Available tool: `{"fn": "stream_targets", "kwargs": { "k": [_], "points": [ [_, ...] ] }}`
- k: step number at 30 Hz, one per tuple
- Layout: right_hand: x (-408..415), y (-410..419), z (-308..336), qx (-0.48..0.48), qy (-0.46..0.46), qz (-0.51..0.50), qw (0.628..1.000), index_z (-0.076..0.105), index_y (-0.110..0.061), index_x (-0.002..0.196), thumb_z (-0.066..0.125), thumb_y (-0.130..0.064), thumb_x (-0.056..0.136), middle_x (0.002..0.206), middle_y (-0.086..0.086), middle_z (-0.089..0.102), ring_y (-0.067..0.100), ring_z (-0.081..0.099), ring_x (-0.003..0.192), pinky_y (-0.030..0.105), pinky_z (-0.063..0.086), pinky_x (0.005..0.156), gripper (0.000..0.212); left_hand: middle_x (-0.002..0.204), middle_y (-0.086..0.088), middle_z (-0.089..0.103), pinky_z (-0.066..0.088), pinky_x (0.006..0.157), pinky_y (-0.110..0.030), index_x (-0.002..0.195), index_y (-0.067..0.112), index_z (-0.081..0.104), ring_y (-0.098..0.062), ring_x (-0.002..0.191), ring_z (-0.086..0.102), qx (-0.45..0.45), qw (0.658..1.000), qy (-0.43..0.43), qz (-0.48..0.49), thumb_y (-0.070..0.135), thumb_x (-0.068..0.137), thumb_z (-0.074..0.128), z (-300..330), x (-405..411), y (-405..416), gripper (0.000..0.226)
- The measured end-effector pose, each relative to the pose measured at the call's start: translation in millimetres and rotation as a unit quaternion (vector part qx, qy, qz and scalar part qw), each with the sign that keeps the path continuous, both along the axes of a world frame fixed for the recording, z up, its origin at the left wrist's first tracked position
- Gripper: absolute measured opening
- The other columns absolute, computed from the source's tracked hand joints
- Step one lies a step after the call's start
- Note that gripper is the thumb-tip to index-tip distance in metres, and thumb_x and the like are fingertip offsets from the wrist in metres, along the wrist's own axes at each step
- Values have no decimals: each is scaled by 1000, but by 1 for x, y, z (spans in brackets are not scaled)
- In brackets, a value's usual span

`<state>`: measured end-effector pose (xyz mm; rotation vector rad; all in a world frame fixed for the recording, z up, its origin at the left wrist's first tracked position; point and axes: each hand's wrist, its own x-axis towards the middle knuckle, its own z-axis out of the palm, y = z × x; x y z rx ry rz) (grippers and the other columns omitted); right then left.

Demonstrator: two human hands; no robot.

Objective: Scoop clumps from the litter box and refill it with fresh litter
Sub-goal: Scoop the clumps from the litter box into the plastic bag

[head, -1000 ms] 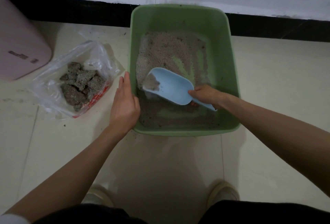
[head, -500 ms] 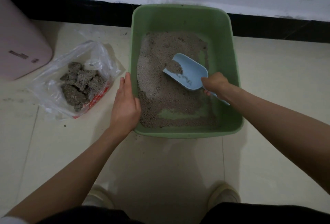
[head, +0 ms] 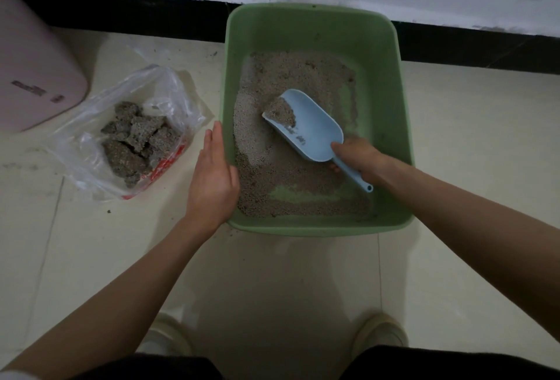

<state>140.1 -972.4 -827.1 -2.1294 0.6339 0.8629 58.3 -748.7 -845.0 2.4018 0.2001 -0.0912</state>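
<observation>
I see the green litter box [head: 315, 28] on the tiled floor [head: 272, 282], its far side close to the black skirting [head: 136, 13]. My right hand [head: 360, 157] is inside the box, fingers curled round the handle of the blue scoop [head: 312, 129]. The scoop's bowl points away and to the left of that hand, over the grey litter [head: 266, 161], with a small heap of litter at its front lip. My left hand [head: 212, 179] lies flat against the outside of the box's left wall, fingers straight and pressed together. Left of that hand, just beside it, a clear plastic bag [head: 169, 89] lies open on the floor holding dark clumps [head: 133, 140]. A pink container [head: 33, 70] stands further left.
</observation>
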Motion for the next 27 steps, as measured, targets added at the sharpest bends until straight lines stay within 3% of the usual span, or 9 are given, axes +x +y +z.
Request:
{"fn": "stream_targets", "kwargs": {
  "k": [3,7,9,12,17,27],
  "points": [
    [-5,-9,3,-10,-10,61,998,59,5,117,42,-25,99,112,19,62,22,52,87,28,40,76,39,157,-12,10,13,118,-36,150,13,3,-22,144,13,5,1000,3,2,4,90,35,-1,0,0,68],
    [-6,-17,13,-57,-15,182,982,64,7,108,42,-25,99,105,20,63,24,55,78,24,36,65,40,157,-12,9,12,117,-30,150,13,2,-22,144,12,6,1000,7,-5,5,91,34,-1,0,1,68],
    [-4,-16,16,-80,2,244,967,67,6,95,43,-24,98,92,19,65,26,56,78,27,37,62,39,157,-11,8,12,117,-31,150,13,1,-21,145,11,2,1000,10,-7,4,91,34,0,0,1,67],
    [-3,-9,13,-132,29,326,935,55,-7,61,43,-24,97,61,6,54,19,49,57,24,36,52,42,157,-11,7,16,117,-36,150,14,0,-23,144,13,2,1000,16,-9,5,91,33,0,0,2,68],
    [-3,0,9,-198,23,378,904,51,-7,71,42,-28,97,64,2,46,13,43,55,27,36,55,35,158,-10,6,16,117,-36,150,16,-1,-22,144,11,1,1000,20,-12,6,92,32,0,0,3,67],
    [-2,22,5,-175,5,398,901,41,-12,62,43,-25,97,64,3,45,13,41,54,24,31,47,38,158,-9,7,18,117,-37,150,16,-1,-22,144,13,-4,1000,20,-6,5,91,34,1,0,2,69]
  ]
}}
